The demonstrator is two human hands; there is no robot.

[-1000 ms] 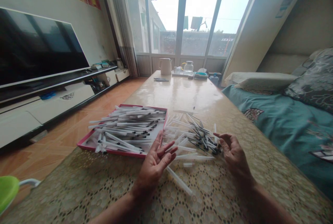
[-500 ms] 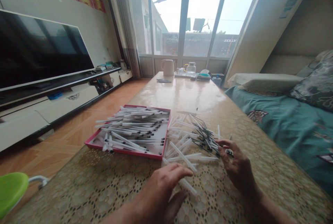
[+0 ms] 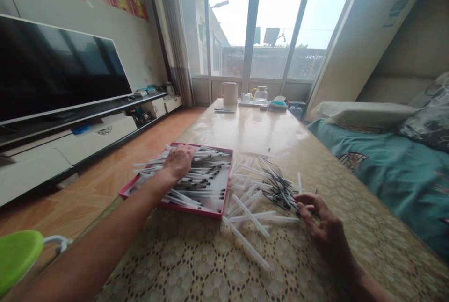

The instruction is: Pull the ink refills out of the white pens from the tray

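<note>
A red-rimmed tray [image 3: 211, 212] holds several white pens with black tips. My left hand [image 3: 179, 161] reaches over it, fingers curled down onto the pens at the tray's far left; whether it grips one is hidden. Right of the tray lies a loose heap of clear pen barrels [image 3: 249, 207] and thin black refills [image 3: 279, 190]. My right hand [image 3: 322, 228] rests on the table at the heap's right edge, its fingertips pinched on a refill end.
The long table [image 3: 245, 129] has a lace-patterned cover [image 3: 196, 264] at my end. A white jug [image 3: 229, 92] and a glass pot [image 3: 261, 93] stand at the far end. A TV is at left, a teal bed at right, a green object [image 3: 17, 255] at bottom left.
My left hand went from the table in front of me out over the tray onto the pens. My right hand stayed at the refill heap, moving slightly right.
</note>
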